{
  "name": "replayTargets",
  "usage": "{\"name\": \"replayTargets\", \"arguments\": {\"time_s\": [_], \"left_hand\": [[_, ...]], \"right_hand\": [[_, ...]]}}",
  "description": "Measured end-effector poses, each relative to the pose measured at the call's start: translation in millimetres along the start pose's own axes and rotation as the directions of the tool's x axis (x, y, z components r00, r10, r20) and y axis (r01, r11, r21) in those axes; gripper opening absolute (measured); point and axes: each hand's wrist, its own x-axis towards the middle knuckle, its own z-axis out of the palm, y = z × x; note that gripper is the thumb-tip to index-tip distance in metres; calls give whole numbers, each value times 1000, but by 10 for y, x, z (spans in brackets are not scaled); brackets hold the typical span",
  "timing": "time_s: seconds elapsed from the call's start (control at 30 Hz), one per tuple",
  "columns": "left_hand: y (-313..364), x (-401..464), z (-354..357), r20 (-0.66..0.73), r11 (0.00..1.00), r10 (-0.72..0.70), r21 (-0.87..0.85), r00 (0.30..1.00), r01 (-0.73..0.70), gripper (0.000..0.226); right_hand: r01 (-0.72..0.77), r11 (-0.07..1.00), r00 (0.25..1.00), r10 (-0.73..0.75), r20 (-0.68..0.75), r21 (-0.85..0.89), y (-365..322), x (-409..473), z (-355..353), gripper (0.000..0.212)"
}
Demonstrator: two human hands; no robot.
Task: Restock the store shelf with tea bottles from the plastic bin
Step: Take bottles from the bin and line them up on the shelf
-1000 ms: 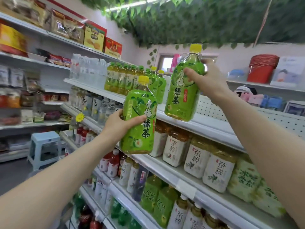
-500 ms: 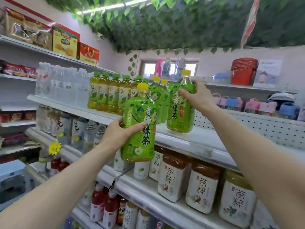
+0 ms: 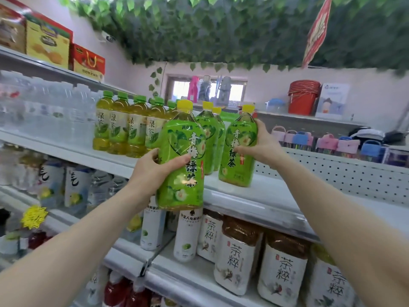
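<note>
Gripping glossy green plastic tea bottles (image 3: pixel 181 160)

There is only 1 view, from a camera on the person's head. It faces forward and a little upward, close to the white store shelf (image 3: pixel 254 196), with both forearms reaching in from the lower corners and the leaf-covered ceiling (image 3: pixel 221 29) above.

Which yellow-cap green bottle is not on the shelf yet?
The one in the left hand, the green tea bottle nearest the camera. It hangs in the air before the shelf edge; the others stand on the shelf.
</note>
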Motion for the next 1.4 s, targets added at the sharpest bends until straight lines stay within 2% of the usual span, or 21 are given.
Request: {"name": "replayTargets", "arguments": {"time_s": [0.13, 0.3, 0.37, 0.43, 0.47, 0.53, 0.6, 0.67, 0.73, 0.8, 0.9, 1.0, 1.1, 1.23, 1.3, 1.4], "left_hand": [[19, 95, -9, 32, 1000, 0, -16, 999, 1, 124], [36, 153, 2, 72, 999, 6, -41, 997, -3, 103], [50, 147, 21, 89, 999, 2, -46, 996, 2, 100], [67, 120, 64, 114, 998, 1, -63, 993, 6, 91], [79, 99, 96, 125, 997, 3, -75, 992, 7, 84], [116, 55, 168, 145, 997, 22, -82, 989, -10, 72], [146, 28, 227, 181, 997, 47, -75, 982, -34, 71], [161, 21, 262, 217, 997, 53, -58, 975, -42, 80], [194, 21, 291, 251, 999, 48, -28, 967, -43, 89], [259, 38, 320, 301, 998, 69, -13, 951, -68, 84], [414, 118, 355, 377, 994, 109, -24, 920, -108, 71], [513, 269, 337, 367, 977, 180, 44, 913, -210, 76], [497, 437, 250, 300, 872, 314, 285, 901, -399, 66], [325, 598, 185, 309, 574, 432, 630, 847, -523, 62], [208, 640, 198, 332, 493, 440, 687, 834, -533, 64], [83, 709, 248, 355, 418, 446, 730, 822, -541, 70]], "right_hand": [[-70, 996, 997, 69, -26, -49, 84, 278, 181, 113], [-142, 986, 989, 145, 33, -87, 72, 454, 229, 110], [-49, 983, 998, 43, -38, -175, -54, 399, 171, 105], [145, 984, 985, -153, -78, -102, -321, 184, 119, 86], [214, 977, 977, -214, -5, 27, -487, 33, 109, 78], [171, 954, 944, -230, 235, 247, -762, -281, 123, 80], [93, 957, 922, -187, 339, 275, -870, -463, 136, 86], [89, 953, 929, -185, 321, 290, -870, -537, 112, 86], [105, 944, 937, -200, 287, 313, -848, -567, 40, 73], [115, 938, 948, -202, 246, 327, -862, -585, -48, 58], [131, 940, 969, -189, 160, 316, -905, -574, -157, 50], [143, 954, 983, -168, 77, 265, -928, -508, -256, 43], [159, 965, 987, -157, -29, 210, -867, -406, -295, 48], [109, 994, 988, -111, -111, -28, -658, -278, -149, 71], [51, 993, 989, -66, -131, -108, -557, -215, -49, 80], [-3, 990, 987, -20, -160, -141, -483, -141, 37, 78]]}}
